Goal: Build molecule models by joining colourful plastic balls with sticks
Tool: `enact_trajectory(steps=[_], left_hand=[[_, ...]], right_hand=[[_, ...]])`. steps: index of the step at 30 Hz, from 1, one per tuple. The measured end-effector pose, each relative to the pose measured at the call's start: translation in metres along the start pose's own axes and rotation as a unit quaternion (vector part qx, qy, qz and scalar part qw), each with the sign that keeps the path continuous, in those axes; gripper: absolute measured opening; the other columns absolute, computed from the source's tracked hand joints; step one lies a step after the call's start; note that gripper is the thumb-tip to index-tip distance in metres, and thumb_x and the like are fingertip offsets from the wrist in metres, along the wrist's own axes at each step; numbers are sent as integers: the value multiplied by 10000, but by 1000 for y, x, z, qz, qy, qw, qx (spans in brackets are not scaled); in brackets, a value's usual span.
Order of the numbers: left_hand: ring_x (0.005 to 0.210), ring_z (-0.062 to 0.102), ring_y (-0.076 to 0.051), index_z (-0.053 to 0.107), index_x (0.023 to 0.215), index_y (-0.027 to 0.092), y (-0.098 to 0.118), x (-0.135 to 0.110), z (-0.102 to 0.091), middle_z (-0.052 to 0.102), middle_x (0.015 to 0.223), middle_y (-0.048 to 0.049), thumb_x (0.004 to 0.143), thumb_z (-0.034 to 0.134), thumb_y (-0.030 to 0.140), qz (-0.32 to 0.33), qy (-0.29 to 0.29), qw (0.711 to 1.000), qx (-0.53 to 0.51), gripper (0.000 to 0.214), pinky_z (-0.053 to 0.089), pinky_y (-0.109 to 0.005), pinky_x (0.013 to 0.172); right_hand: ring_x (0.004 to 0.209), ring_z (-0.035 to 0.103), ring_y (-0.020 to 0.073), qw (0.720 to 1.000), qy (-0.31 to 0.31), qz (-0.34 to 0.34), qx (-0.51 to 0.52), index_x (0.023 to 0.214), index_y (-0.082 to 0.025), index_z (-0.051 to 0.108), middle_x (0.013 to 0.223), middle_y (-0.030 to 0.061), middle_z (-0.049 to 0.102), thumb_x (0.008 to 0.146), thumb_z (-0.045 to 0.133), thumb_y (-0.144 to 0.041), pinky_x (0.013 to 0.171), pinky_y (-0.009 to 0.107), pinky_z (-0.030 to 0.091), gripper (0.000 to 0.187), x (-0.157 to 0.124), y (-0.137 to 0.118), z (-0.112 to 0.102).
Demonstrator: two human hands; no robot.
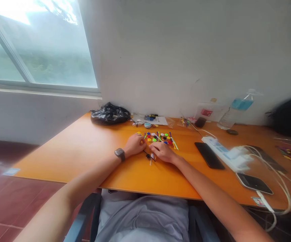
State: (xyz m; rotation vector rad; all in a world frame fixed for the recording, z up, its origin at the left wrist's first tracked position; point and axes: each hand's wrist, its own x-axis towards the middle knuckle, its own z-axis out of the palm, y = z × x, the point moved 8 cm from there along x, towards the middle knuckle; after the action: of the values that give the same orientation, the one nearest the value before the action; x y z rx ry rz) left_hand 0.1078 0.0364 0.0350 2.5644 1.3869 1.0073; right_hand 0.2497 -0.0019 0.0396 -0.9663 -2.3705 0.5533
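Observation:
My left hand (135, 144), with a dark watch (120, 154) on its wrist, rests on the table with its fingers curled closed. My right hand (163, 152) is close beside it, fingers bent together and pointing left. Whatever the fingers hold is hidden or too small to make out. Just below the fingertips lies a black disc (148, 156) with a thin black strip across it. A thin white strip (151, 162) shows by the right fingers. Beyond the hands are several small coloured discs (154, 140) and thin coloured strips (173, 142), laid out on the tabletop.
The orange table (80, 158) bears a black plastic bag (110, 114), papers (160, 120) and small packets at the back. To the right are a black phone (209, 155), a white power strip (221, 153) with cables, another phone (255, 183) and a clear bottle (225, 119).

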Motion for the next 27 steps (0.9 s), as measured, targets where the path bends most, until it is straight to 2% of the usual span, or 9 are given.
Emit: enact_trajectory(steps=[4,9,12,15,17,21,24,27], left_hand=[[744,576,-194,591,679,217,-6,-1,-12,651,768,-32,843,687,221,-53,32,998,-25,190,394,-313,657],[765,554,-194,560,744,214,-16,-3,-34,618,771,-22,927,632,252,-88,120,987,-63,201,401,-315,693],[774,542,-198,536,786,218,-17,-5,-47,593,787,-25,976,589,288,-77,178,978,-78,209,408,-324,712],[782,538,-198,524,804,221,-8,-6,-54,586,805,-33,1014,544,307,-34,204,974,-93,228,421,-332,726],[790,542,-197,529,811,222,3,-8,-53,590,817,-40,1032,526,323,0,194,976,-98,243,435,-333,737],[783,553,-183,566,866,221,28,-13,-37,593,856,-47,1046,524,332,64,126,984,-107,215,458,-319,739],[779,561,-170,602,927,213,43,-17,-26,596,900,-51,1056,528,334,96,73,985,-125,191,469,-306,736],[848,583,-184,627,1052,209,48,-18,-24,613,978,-65,1065,505,318,106,32,983,-149,164,495,-317,809]], right_hand=[[712,567,164,1000,-1,2,-9,735,-201,530,756,25,631,1105,409,-438,686,294,358,456,-1,-2,-1],[700,555,156,1000,6,9,-20,725,-197,540,740,19,622,1095,439,-434,681,290,359,451,-1,-4,-4],[709,562,160,999,25,14,-14,761,-196,601,766,27,652,1083,469,-450,694,295,382,431,-2,-1,-6],[722,582,170,997,43,29,54,831,-200,654,791,32,669,1066,489,-509,701,302,422,422,0,3,-4],[725,597,175,987,56,52,144,906,-202,672,813,34,671,1040,510,-579,697,304,458,432,2,8,-2],[708,599,168,937,99,108,316,951,-202,662,870,45,669,949,585,-697,663,303,504,501,7,16,-1],[689,574,152,913,144,119,362,930,-201,678,857,35,657,874,701,-673,648,292,497,476,7,17,-9],[665,558,142,902,165,117,381,897,-198,692,814,24,643,870,726,-631,636,287,485,434,5,17,-16]])
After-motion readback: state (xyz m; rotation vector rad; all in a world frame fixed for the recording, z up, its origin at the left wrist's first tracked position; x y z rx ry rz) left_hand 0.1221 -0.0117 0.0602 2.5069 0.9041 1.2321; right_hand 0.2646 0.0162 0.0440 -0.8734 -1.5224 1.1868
